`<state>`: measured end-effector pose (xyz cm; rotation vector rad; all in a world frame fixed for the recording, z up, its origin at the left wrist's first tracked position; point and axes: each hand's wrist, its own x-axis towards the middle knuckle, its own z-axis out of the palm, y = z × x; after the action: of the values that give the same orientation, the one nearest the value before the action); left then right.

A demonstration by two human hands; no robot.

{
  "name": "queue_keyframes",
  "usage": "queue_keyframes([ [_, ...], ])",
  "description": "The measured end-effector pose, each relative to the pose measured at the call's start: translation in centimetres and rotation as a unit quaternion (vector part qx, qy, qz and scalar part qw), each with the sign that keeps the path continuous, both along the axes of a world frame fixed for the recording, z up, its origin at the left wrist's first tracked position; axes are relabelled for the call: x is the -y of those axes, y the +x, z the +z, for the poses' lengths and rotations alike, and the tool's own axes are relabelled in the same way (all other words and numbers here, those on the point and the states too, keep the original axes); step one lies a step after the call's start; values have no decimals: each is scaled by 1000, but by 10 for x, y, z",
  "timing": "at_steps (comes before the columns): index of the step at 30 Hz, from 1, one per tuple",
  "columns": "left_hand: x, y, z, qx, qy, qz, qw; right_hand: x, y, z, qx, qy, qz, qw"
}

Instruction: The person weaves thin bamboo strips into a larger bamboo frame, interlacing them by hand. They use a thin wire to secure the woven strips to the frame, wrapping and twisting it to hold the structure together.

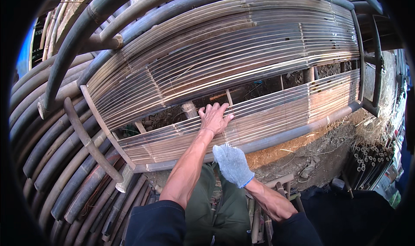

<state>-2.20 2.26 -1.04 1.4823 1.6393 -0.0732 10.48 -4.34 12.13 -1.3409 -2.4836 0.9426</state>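
My bare left hand (215,117) rests on the near strip of bamboo slats (272,112), its fingers spread and fingertips at the edge of the long gap. The slats run lengthwise in a bamboo frame (255,143) with rounded poles. My right hand (233,165) wears a grey knitted glove with a blue cuff. It is held just in front of the frame's near pole, above my lap; its fingers are bent away from view, and whether it holds anything is hidden. Beyond the gap lies a wider strip of slats (216,47).
Curved bamboo poles (56,120) are stacked at the left, some jutting over the frame's corner. Cut bamboo pieces (259,220) lie beside my legs. A bundle of thin bamboo tubes (369,159) sits at the right, near straw (372,127). Through the gap, crosspieces (189,110) show.
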Motion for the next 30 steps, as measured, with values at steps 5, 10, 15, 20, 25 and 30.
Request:
queue_keyframes([
  [5,14,4,1,0,-21,7,1000,6,173,-30,140,-141,87,976],
  [10,9,-5,2,5,-12,29,999,30,153,-48,78,-117,15,990],
  [15,52,-37,23,45,192,201,959,32,216,-43,-89,-409,-562,713],
  [20,196,-142,46,-257,165,487,818,90,401,-26,-164,-273,-838,443],
  [25,241,-220,26,-241,82,412,875,184,320,-41,425,-58,-547,718],
  [30,250,-250,17,-114,52,397,909,156,-57,-31,62,-195,-389,898],
])
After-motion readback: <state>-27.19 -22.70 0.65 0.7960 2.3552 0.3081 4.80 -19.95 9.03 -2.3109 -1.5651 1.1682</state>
